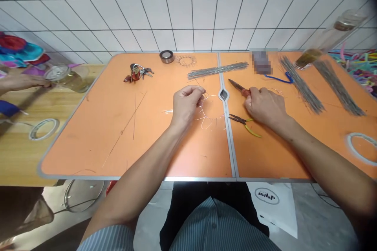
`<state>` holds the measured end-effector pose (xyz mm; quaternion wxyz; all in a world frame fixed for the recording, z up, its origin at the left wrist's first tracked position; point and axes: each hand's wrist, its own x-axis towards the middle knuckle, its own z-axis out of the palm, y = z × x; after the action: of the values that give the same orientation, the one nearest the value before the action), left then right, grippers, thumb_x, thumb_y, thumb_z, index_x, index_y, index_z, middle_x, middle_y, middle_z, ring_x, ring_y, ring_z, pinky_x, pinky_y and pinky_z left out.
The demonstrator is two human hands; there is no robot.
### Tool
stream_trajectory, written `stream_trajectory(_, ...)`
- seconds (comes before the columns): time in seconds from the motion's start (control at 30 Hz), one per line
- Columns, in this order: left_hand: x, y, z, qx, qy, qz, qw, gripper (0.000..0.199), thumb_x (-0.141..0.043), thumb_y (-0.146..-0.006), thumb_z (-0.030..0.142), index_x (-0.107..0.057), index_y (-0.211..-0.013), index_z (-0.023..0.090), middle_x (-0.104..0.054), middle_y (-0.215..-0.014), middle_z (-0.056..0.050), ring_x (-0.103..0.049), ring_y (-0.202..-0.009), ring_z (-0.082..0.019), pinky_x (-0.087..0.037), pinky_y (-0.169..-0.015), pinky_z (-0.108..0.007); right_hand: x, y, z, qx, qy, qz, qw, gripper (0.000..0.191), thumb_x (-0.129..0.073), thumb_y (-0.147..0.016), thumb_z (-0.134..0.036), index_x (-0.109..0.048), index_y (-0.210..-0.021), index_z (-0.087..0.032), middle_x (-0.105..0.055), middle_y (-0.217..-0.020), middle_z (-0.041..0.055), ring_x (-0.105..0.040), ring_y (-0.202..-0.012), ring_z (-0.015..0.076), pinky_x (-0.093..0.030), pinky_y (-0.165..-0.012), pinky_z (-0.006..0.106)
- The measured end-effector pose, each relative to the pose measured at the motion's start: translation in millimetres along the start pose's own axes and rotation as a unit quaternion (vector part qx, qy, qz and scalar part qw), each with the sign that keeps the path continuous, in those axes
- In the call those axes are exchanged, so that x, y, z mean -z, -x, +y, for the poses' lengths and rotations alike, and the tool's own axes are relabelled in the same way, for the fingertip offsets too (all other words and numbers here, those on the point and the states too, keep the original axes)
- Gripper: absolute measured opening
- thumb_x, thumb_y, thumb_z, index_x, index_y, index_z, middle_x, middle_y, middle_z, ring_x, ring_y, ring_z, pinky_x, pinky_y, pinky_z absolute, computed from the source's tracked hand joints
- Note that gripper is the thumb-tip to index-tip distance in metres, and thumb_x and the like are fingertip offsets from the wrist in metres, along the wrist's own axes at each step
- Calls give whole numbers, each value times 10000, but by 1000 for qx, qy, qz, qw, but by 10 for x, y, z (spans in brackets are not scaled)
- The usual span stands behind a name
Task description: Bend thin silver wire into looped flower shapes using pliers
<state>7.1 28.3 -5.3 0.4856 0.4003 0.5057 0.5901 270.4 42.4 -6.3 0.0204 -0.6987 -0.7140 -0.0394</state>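
Note:
My left hand (185, 106) is closed in a pinch on a thin wire ring (210, 117) with small loops along its edge, held just above the orange table. My right hand (263, 104) is wrapped round the red handles of dark-jawed pliers (238, 86), whose tip points up and to the left. Just below that hand lies a smaller pair of pliers (246, 122) with yellow handles. Beyond my hands a bundle of straight metal wires (218, 70) lies across the table's seam. A similar looped wire ring (186, 61) rests at the back edge.
A roll of dark tape (167, 57) and a bunch of keys (138, 73) sit at the back. On the right are wire bundles (303, 86), a tall glass bottle (326, 41) and a white ring-shaped roll (362, 149). Another person's hand (26, 82) touches a glass jar (67, 77) at the left.

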Motion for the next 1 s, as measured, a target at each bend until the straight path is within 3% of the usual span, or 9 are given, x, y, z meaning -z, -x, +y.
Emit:
stream_trajectory(0.1, 6, -19, 21, 14, 15, -3, 1000, 114, -743, -788, 279, -761, -713, 196, -637, -654, 23, -536, -570, -75, -451, -566, -201, 54, -3, 98, -30, -214, -38, 976, 431, -434, -1085, -382, -739, -1284, -151, -792, -1117, 230, -741, -928, 364, -533, -762, 451)
stream_trajectory(0.17, 16, -29, 34, 20, 18, -5, 1000, 116, -745, -786, 285, -752, -715, 194, -638, -659, 22, -535, -566, -73, -449, -564, -204, 96, 36, 121, -52, -452, -97, 885, 355, -522, -1070, -465, -726, -1185, -198, -768, -965, 129, -695, -752, 260, -523, -639, 370)
stream_trajectory(0.23, 34, -45, 47, 22, 24, -8, 999, 115, -749, -781, 286, -744, -717, 191, -640, -666, 20, -535, -568, -73, -448, -564, -205, 122, 100, 90, -54, -583, -195, 787, 329, -645, -1021, -531, -720, -1067, -214, -667, -786, 46, -609, -629, 201, -474, -546, 320)
stream_trajectory(0.3, 58, -68, 63, 23, 36, -6, 999, 115, -758, -777, 285, -736, -718, 189, -645, -674, 17, -537, -575, -73, -449, -567, -204, 129, 168, 22, -35, -608, -242, 756, 336, -727, -978, -548, -719, -1003, -214, -624, -741, 19, -576, -600, 183, -431, -511, 303)
stream_trajectory(0.37, 85, -97, 84, 22, 50, -1, 998, 127, -770, -781, 288, -721, -714, 191, -649, -681, 15, -553, -589, -77, -459, -576, -204, 127, 221, -55, 8, -578, -227, 784, 328, -734, -979, -543, -722, -981, -215, -677, -799, 42, -624, -672, 200, -463, -555, 312)
stream_trajectory(0.53, 139, -168, 130, 20, 89, 17, 996, 121, -767, -798, 283, -702, -738, 200, -676, -704, 12, -658, -657, -100, -544, -663, -222, 125, 299, -197, 119, -429, -183, 877, 215, -598, -1054, -419, -722, -1002, -251, -824, -1075, 75, -754, -1028, 287, -559, -922, 421)
stream_trajectory(0.67, 163, -200, 148, 24, 121, 36, 992, 125, -770, -792, 275, -683, -748, 197, -678, -699, 14, -727, -688, -116, -596, -714, -237, 153, 387, -301, 131, -338, -154, 919, 253, -493, -1118, -429, -709, -1105, -297, -853, -1145, 50, -792, -1066, 316, -551, -897, 434)
stream_trajectory(0.87, 169, -190, 207, 40, 131, 65, 988, 97, -749, -800, 227, -680, -745, 188, -600, -628, 41, -754, -666, -125, -624, -724, -239, 145, 442, -452, 172, -221, -51, 959, 465, -364, -1165, -384, -643, -1532, -319, -816, -1365, 96, -774, -1196, 377, -563, -847, 470)
stream_trajectory(1.0, 166, -187, 216, 36, 126, 71, 989, 108, -747, -825, 210, -684, -741, 185, -597, -615, 42, -734, -637, -116, -630, -712, -236, 78, 427, -486, 186, -200, -6, 962, 491, -409, -1147, -328, -634, -1578, -266, -801, -1408, 127, -758, -1262, 400, -599, -913, 517)
